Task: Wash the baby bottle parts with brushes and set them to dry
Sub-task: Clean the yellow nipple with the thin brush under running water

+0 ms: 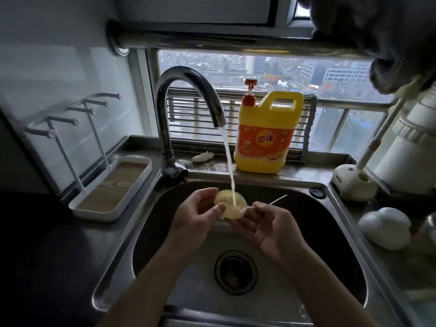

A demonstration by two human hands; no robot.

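Observation:
Over the steel sink [146,234] my left hand [195,215] pinches a round, yellowish translucent bottle part [230,204] by its rim. Water runs from the curved faucet [186,90] straight onto that part. My right hand [269,223] is just right of the part and pinches a thin white brush [278,199]. The brush's handle sticks up to the right and its tip reaches the part's lower right edge. A white drying rack [111,185] with pegs and a wood-look tray stands on the counter at the left, with nothing on it.
A yellow dish-soap jug [266,138] with a red pump stands on the ledge behind the sink. At the right are a white brush stand [351,182] with a long brush, a white rounded object [384,227] and a white appliance [410,147]. The drain [236,272] is mid-basin.

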